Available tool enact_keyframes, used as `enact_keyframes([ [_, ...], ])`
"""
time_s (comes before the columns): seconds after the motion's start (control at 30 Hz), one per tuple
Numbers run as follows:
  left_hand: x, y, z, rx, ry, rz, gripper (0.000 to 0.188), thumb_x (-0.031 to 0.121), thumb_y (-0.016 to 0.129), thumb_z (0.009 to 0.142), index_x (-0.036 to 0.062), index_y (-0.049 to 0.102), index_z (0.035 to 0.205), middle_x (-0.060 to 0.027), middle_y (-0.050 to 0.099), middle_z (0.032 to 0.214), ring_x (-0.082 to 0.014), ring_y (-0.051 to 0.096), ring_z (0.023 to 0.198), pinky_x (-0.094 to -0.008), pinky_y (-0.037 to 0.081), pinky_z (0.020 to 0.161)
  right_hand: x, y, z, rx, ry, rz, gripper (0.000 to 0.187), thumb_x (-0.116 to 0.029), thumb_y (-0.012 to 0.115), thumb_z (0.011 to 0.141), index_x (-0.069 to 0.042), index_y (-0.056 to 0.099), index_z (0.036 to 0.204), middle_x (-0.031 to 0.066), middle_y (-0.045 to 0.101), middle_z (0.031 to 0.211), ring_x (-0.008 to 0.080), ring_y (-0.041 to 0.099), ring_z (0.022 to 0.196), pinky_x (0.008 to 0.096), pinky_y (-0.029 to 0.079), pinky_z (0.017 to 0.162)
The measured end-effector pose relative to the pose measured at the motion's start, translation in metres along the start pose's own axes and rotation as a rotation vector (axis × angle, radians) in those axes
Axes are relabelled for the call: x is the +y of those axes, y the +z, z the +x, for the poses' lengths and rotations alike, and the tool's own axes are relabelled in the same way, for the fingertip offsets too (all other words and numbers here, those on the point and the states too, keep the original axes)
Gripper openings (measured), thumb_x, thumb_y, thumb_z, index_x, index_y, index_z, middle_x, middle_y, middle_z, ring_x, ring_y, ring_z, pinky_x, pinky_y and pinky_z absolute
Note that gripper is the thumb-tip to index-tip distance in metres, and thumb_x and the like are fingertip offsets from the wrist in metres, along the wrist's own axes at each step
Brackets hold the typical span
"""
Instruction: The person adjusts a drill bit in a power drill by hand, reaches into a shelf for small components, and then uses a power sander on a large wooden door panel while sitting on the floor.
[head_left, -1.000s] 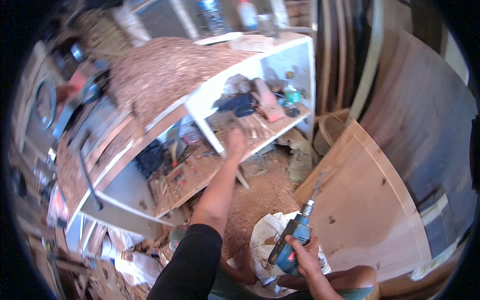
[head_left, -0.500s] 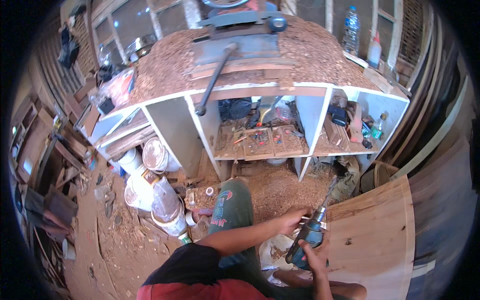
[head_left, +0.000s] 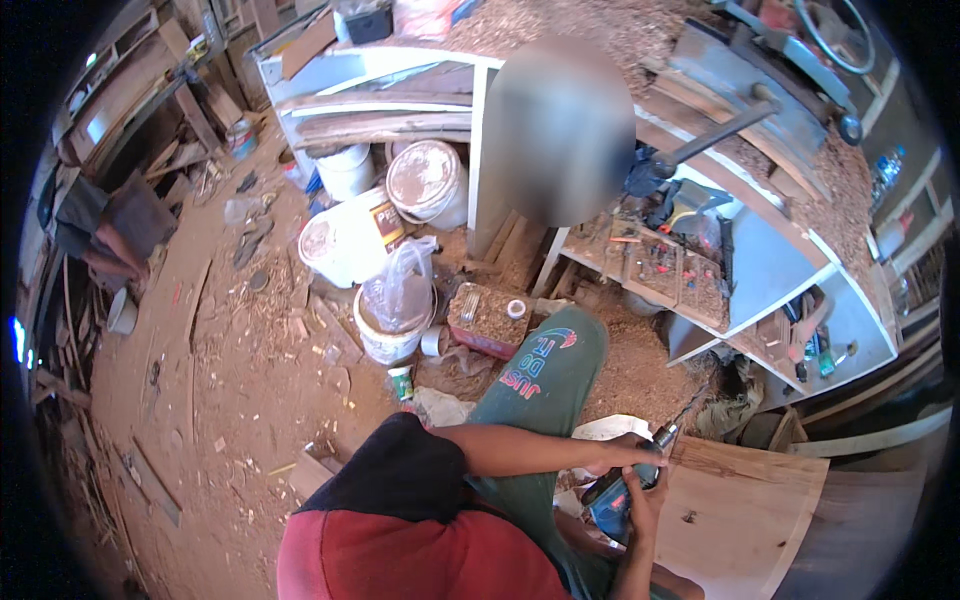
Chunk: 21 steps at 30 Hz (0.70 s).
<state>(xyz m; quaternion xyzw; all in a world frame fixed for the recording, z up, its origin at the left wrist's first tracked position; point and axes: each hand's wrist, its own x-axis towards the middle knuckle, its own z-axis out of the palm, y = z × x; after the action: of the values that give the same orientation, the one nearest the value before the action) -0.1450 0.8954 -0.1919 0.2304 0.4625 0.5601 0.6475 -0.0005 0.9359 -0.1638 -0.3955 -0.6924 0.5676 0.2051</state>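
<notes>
So I've got both hands together on the blue drill (head_left: 606, 505), down low just right of my bent green trouser leg (head_left: 535, 385). My right hand (head_left: 648, 492) is wrapped round the body from the right side, which I guess means it carries most of the weight. My left hand (head_left: 622, 455) reaches across to the front end, right behind the chuck (head_left: 663, 437), maybe to steady the nose; can't tell from here if those fingers are clamped on or only resting there. The bit (head_left: 692, 405) points up and away from me, likely so it's clear of my leg (handy, given how near it is), and I can't make out whether the tip touches anything. A wooden panel (head_left: 745, 520) is just right of the drill, probably put there to be within reach. Up ahead, a divided wooden tray (head_left: 690, 290) of small bits and pieces sits in the open cabinet (head_left: 770, 270), its dividers likely there for sorting. White buckets (head_left: 330, 255) are bunched on the floor (head_left: 270, 400) to the left, out of my elbow's way I'd say.
</notes>
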Motion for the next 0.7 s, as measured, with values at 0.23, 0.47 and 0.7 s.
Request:
enact_keyframes([
  [0.23, -0.034, -0.029, 0.025, 0.100, -0.247, -0.132, 0.046, 0.042, 0.071, 0.075, 0.0018, 0.066, 0.098, -0.0120, 0.063, 0.096, -0.0237, 0.060, 0.080, -0.0410, 0.051, 0.072, 0.015, -0.044, 0.024, -0.385, 0.364, -0.121, 0.045, -0.032, 0.051, 0.104, -0.002, 0.056, 0.136, 0.0103, 0.067, 0.108, 0.0205, 0.066, 0.103, 0.0338, 0.055, 0.083],
  [0.47, -0.016, -0.019, 0.024, -0.053, -0.185, 0.069, 0.045, 0.037, 0.070, 0.074, 0.0042, 0.064, 0.104, -0.0112, 0.062, 0.097, -0.0213, 0.060, 0.087, -0.0389, 0.050, 0.071, 0.039, -0.053, 0.040, -0.229, -0.233, -0.529, 0.033, 0.005, 0.059, 0.089, 0.005, 0.064, 0.121, 0.0063, 0.069, 0.093, 0.0164, 0.066, 0.077, 0.0306, 0.054, 0.074],
  [0.7, -0.018, -0.010, 0.029, 0.013, -0.093, 0.069, 0.051, 0.033, 0.072, 0.077, 0.0082, 0.058, 0.119, -0.0129, 0.063, 0.102, -0.0232, 0.062, 0.096, -0.0415, 0.052, 0.078, 0.045, -0.063, 0.039, -0.257, -0.017, -0.358, 0.024, 0.004, 0.053, 0.094, 0.003, 0.062, 0.115, 0.0055, 0.065, 0.089, 0.0103, 0.058, 0.072, 0.0282, 0.049, 0.066],
])
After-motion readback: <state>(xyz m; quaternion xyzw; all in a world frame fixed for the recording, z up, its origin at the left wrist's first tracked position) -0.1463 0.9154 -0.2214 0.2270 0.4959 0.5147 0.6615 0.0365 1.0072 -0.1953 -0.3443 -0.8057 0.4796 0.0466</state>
